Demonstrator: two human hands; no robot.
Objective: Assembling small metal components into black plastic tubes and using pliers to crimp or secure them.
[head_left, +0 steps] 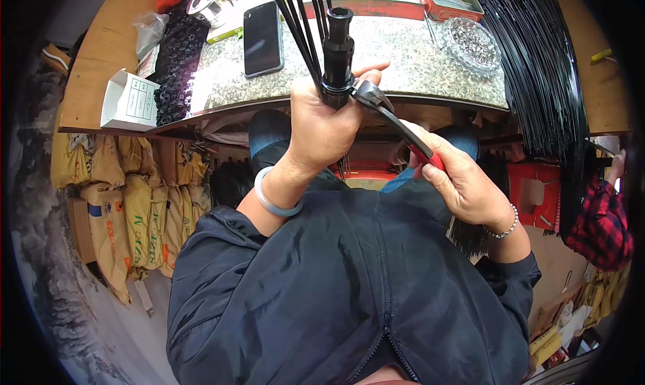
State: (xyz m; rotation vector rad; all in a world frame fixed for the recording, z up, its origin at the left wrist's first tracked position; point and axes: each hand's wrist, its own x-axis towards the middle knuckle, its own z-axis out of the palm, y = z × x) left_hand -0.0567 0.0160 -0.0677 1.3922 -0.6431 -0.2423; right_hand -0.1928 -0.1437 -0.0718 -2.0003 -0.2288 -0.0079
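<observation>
My left hand (321, 128) is wrapped around the lower end of a black umbrella frame (338, 52). The frame has a stepped, tube-like hub, and several thin black ribs (306, 29) fan up and away from it. My right hand (463, 183) grips pliers (403, 131) with red-and-black handles. Their metal jaws meet the side of the hub, close by my left fingers; what sits between the jaws is too small to make out. Both hands are just in front of the bench edge, above my lap.
On the stone-topped bench (396, 66) lie a dark phone (263, 39), a glass dish (471, 46) of small metal pieces, a red tin (449, 1) and a wire spool (207, 3). Black ribs (537, 62) hang over its right side. A white box (131, 101) stands left. A person's plaid sleeve (601, 227) shows right.
</observation>
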